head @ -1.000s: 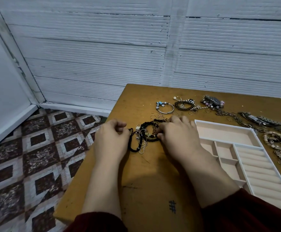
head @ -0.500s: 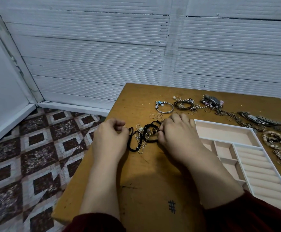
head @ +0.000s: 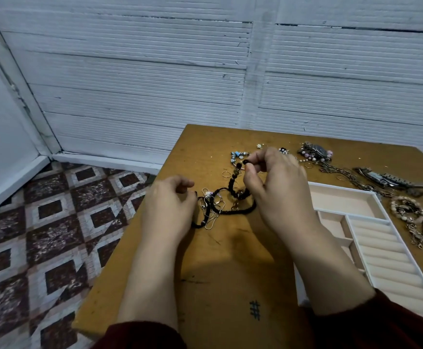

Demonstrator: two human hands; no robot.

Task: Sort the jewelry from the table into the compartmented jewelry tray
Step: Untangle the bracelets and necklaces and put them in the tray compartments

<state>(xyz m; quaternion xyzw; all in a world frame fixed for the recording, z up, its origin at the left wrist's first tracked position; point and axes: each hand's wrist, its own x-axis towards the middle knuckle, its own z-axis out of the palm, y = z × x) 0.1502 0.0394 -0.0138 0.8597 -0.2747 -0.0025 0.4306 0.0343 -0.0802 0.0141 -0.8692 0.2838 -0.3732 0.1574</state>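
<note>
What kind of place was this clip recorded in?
Likely a room in a home: a worn wooden table beside a white ribbed wall, a patterned tile floor, and loose jewelry next to a compartmented tray.

Black beaded bracelet (head: 233,183), mustard-brown table (head: 220,260), white tray (head: 379,250) with pinkish lining, maroon-and-white diamond-patterned floor (head: 41,235)

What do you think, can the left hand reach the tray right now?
Probably not directly: the right hand and its forearm lie between the left hand and the tray, and both hands seem to grip the tangle.
</note>
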